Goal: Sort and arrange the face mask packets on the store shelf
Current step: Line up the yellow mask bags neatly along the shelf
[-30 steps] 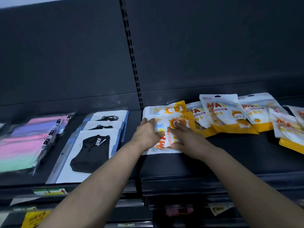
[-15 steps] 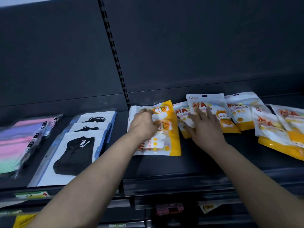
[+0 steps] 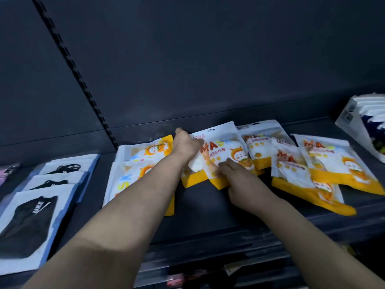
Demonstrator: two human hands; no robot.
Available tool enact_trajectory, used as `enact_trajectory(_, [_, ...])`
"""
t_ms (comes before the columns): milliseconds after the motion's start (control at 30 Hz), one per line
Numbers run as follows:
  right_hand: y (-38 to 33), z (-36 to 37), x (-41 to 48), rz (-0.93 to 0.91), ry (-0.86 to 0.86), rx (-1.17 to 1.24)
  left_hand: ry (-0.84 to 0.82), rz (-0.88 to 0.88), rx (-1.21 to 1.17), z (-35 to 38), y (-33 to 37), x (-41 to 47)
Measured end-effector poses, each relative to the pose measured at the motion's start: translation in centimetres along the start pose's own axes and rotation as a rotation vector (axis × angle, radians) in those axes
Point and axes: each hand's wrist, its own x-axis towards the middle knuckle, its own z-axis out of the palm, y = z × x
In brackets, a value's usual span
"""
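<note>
The left hand (image 3: 186,145) is clenched in a grip round the top left corner of a glossy white plastic mask packet with an orange base and a cartoon face (image 3: 221,154). The right hand (image 3: 241,180) meets the same packet at its lower edge, fingers (image 3: 228,165) curled over the front in a pinching grip; the thumb is blurred. The packet sits tilted on the dark grey metal shelf (image 3: 208,209), near the back, overlapping another packet of the same kind (image 3: 192,176) beneath the left wrist.

Just to the left lie two more matching white-and-orange packets (image 3: 141,163), one overlapping the other. To the right, a loose spread of the same packets (image 3: 331,163) overlaps at varying angles, some reaching the shelf's front edge.

Further left is a row of clear sleeves with white cards showing black fabric masks (image 3: 35,215), set one over the next. At the far right stands a white wrapped pack with dark print (image 3: 358,122). Behind everything rises a dark grey back panel (image 3: 208,59), crossed by a slotted black upright strip (image 3: 79,80).
</note>
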Motion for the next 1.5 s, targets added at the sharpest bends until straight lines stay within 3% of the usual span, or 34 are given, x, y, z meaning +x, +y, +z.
enact_trajectory(167, [1.3,-1.2,0.5,0.013,0.241,0.114,-0.106,-0.114,-0.411,-0.5,0.8,-0.4])
enact_trajectory(267, [1.3,-1.5,1.7,0.044,0.374,0.121,0.081,-0.043,-0.470,-3.1,-0.1,-0.5])
enact_trajectory(433, [-1.0,0.0,3.6,-0.101,0.206,0.141,0.495,-0.102,-0.379,-9.1,-4.6,-2.7])
enact_trajectory(667, [-6.9,2.0,4.5,-0.132,0.228,0.247,0.629,-0.149,-0.410,-12.8,-10.1,-9.9])
enact_trajectory(767, [-8.9,2.6,3.2,-0.176,0.051,0.248,0.529,-0.191,-0.447,-13.8,-12.1,-12.4])
enact_trajectory(867, [-10.4,3.8,1.1,-0.254,-0.087,0.095,0.468,-0.233,0.201,-15.3,-13.9,-14.2])
enact_trajectory(933, [-10.9,4.3,0.5,-0.239,-0.099,0.017,0.402,-0.098,0.543,-15.8,-14.3,-14.6])
enact_trajectory(1033, [-11.5,4.8,0.5,-0.205,-0.160,-0.019,0.057,0.221,0.642,-16.2,-14.3,-14.2])
enact_trajectory(1133, [-11.0,4.1,1.0,-0.171,-0.187,0.045,-0.253,0.275,0.854,-15.3,-14.3,-13.7])
enact_trajectory(1267, [-9.0,3.1,3.2,-0.014,-0.014,-0.074,-0.147,0.323,1.000,-14.3,-13.3,-13.6])
enact_trajectory(1367, [-8.0,4.0,4.8,0.035,-0.135,-0.193,-0.233,0.337,0.879,-14.4,-13.4,-13.0])
enact_trajectory(1433, [-7.8,4.8,5.2,0.080,-0.217,-0.243,-0.282,0.305,0.939,-14.7,-13.3,-12.8])
enact_trajectory(1500, [-7.7,5.0,4.8,0.143,-0.188,-0.286,-0.267,0.294,0.993,-15.0,-13.0,-13.0])
